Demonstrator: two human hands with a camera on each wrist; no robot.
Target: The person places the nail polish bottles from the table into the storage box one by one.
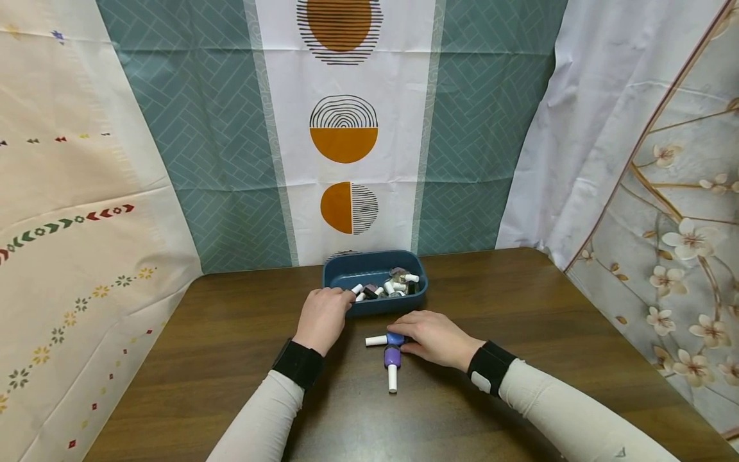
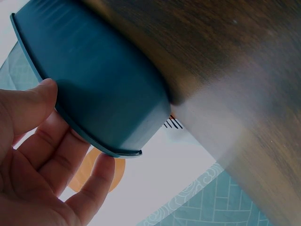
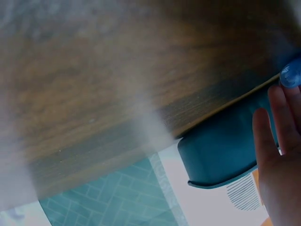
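Note:
At the left front corner of a dark blue plastic bin [image 1: 382,308], my left hand [image 1: 324,316] grips the rim. The left wrist view has the thumb on the bin's outer wall [image 2: 108,84] and the other fingers over the rim. My right hand [image 1: 434,335] holds a blue nail polish bottle [image 1: 395,339] between thumb and fingers; its white cap points left. Just in front, a purple nail polish bottle [image 1: 392,357] lies on the table with its white cap toward me. The right wrist view catches only part of the blue bottle [image 3: 292,74] at the fingertips.
Several nail polish bottles [image 1: 395,287] with white or black caps lie jumbled in the bin, mostly toward its right side. The brown wooden table [image 1: 231,359] ends at a patterned curtain [image 1: 346,212] behind the bin. More patterned cloth hangs at both sides.

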